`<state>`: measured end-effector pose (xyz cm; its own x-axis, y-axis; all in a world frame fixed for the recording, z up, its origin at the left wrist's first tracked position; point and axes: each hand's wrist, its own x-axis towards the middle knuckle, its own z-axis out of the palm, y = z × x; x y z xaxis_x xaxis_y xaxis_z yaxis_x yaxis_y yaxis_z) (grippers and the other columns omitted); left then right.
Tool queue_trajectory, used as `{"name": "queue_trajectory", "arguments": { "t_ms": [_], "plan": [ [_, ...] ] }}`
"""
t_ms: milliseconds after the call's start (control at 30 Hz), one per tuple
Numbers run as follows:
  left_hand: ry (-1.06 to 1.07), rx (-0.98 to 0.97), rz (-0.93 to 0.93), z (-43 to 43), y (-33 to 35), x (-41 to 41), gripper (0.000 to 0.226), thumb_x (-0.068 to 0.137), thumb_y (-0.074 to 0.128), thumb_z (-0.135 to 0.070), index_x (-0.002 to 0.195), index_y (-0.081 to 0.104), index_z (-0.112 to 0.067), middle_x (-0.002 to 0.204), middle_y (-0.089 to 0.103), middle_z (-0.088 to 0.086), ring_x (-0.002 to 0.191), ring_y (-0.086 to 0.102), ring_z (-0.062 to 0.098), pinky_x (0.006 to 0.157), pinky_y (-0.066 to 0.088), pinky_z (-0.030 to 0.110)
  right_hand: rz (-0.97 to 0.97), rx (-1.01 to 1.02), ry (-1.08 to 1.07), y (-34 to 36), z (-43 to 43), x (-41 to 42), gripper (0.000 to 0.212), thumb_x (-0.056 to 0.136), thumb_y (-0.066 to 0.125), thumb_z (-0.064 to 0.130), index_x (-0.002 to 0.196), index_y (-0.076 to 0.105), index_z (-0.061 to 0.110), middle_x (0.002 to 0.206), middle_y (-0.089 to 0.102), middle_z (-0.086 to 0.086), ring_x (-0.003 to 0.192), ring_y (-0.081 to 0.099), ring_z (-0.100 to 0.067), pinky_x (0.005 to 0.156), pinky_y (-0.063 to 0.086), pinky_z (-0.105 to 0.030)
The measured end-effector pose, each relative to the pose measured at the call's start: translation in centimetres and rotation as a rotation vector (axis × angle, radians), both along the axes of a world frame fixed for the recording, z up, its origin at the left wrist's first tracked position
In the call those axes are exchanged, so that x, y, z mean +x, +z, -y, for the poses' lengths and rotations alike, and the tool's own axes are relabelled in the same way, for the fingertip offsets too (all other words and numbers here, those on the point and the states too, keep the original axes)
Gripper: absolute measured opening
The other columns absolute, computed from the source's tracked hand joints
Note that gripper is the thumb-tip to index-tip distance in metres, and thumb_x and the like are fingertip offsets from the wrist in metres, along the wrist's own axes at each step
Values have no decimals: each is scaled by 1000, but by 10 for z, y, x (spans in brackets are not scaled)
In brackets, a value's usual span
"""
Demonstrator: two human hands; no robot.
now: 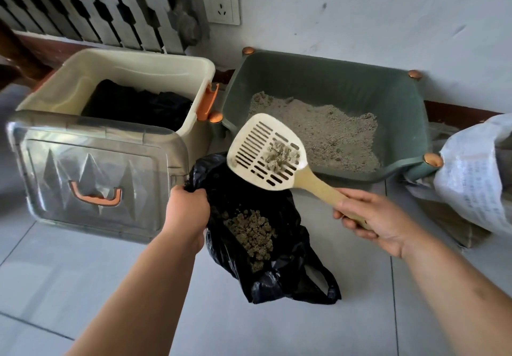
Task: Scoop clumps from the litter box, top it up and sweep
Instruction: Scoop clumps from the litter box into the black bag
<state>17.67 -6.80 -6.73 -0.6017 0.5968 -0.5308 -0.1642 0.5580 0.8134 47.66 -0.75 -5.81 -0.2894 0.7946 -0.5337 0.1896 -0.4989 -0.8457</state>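
Scoop point(267, 152): light, stiff plastic, clump point(281, 156) loose and crumbly; right hand point(368, 217) grips handle end, left hand point(188, 206) pinches limp bag point(277, 278) rim open.

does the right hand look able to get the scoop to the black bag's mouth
Probably yes: the left hand holds the black bag open, and the scoop in the right hand hangs just above its mouth, nothing between.

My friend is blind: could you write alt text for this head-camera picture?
A right hand holds a slotted scoop carrying a litter clump over a black bag that the left hand holds open in front of a green litter box.
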Motion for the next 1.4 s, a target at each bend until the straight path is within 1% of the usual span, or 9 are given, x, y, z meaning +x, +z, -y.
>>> {"name": "queue_trajectory", "arguments": {
  "t_ms": [200,500,667,867,1000,1067,1133,1300,1400],
  "plan": [
    [67,-67,6,11,-10,-8,34,81,39,-9,108,59,-3,90,60,16,76,56,29,65,47,39,196,106,231,-8,3,9,42,80,71,2,107,73,34,61,53,14,53,37,-6,50,31,-17],
    [20,-121,97,29,-13,-3,12,86,43,-6,90,53,-12,93,52,7,80,49,28,70,39,44,75,222,-74,5,-9,0,37,87,63,1,114,68,25,69,64,3,55,45,-9,42,33,-19],
    [-79,-94,112,32,-5,14,15,85,43,-6,93,55,-12,91,50,6,79,46,27,70,36,42,801,619,-65,21,-31,-9,21,95,48,21,111,61,17,90,68,-8,76,61,-31,66,51,-39],
    [-142,-64,156,29,-1,40,23,86,45,-4,104,52,8,90,52,5,81,47,26,71,37,44,1233,421,-43,44,-69,-16,32,94,50,19,121,54,2,119,61,-21,108,58,-39,72,41,-34],
    [-139,-64,168,27,0,41,26,86,46,-6,108,52,7,89,53,6,79,47,26,70,38,44,1215,219,14,46,-80,-13,30,89,57,10,114,61,-4,110,66,-22,100,63,-35,71,46,-33],
    [-145,-63,157,26,1,39,21,86,47,-8,102,52,5,90,51,5,79,46,26,71,37,43,1109,186,32,41,-82,-9,10,90,53,5,92,59,-2,96,62,-20,86,60,-32,65,46,-29],
    [-143,-53,155,26,3,37,23,84,48,-9,102,52,5,90,51,5,79,46,26,70,37,43,914,146,-56,35,-84,-6,17,93,46,6,77,51,4,80,56,-16,70,54,-28,54,42,-25],
    [-140,-44,161,29,2,32,19,90,46,-5,103,52,8,90,52,6,79,48,27,71,38,43,541,-63,-304,29,-78,-14,27,95,52,28,110,49,6,70,50,-11,50,41,-20,28,25,-9],
    [-141,-48,170,31,2,30,17,89,46,-5,100,55,5,90,51,6,79,46,27,71,37,43,542,-10,-313,26,-79,-12,30,92,57,34,102,51,6,68,52,-7,48,41,-18,28,23,-8]
  ]
}}
